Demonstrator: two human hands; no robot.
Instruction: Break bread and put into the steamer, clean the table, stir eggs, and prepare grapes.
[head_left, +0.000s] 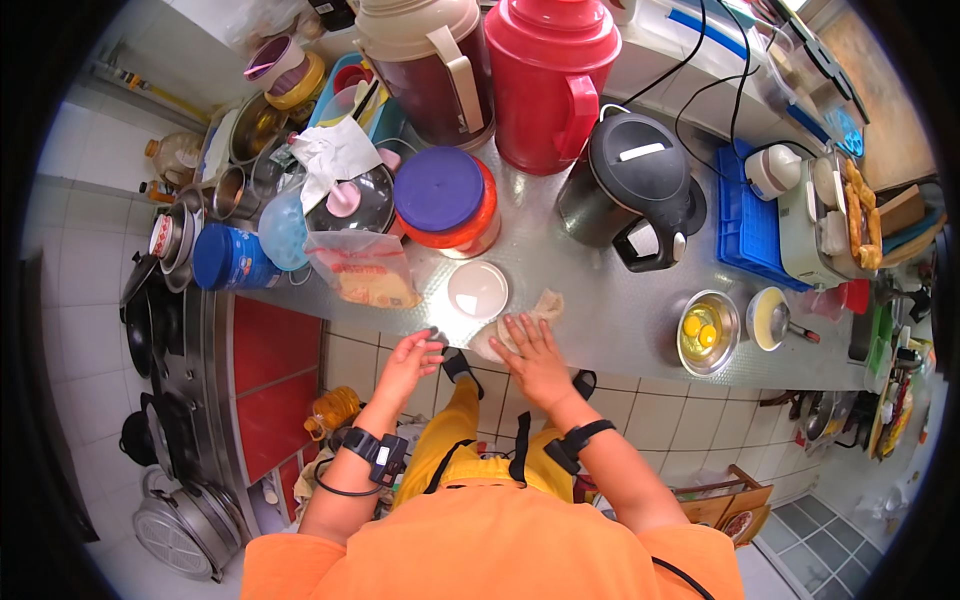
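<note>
My right hand (534, 366) lies flat, fingers spread, on a crumpled pale cloth (550, 306) at the front edge of the metal countertop (600, 315). To its left, my left hand (409, 366) hovers by the same edge, fingers loosely bent and apart, with nothing clearly held. A small dark spot shows by its fingertips; I cannot tell what it is. Just beyond both hands sits a round white lid or shallow dish (478, 290). Behind that stands a red jar (486, 206) with a purple lid. A plastic bag (367, 274) of yellowish food rests left of the dish.
A black electric kettle (634, 180) and two vacuum flasks, one red (551, 82) and one brown and cream (431, 94), stand behind. At right are a metal bowl (706, 334) with cracked eggs and a smaller bowl (766, 319). A blue canister (236, 256) stands left.
</note>
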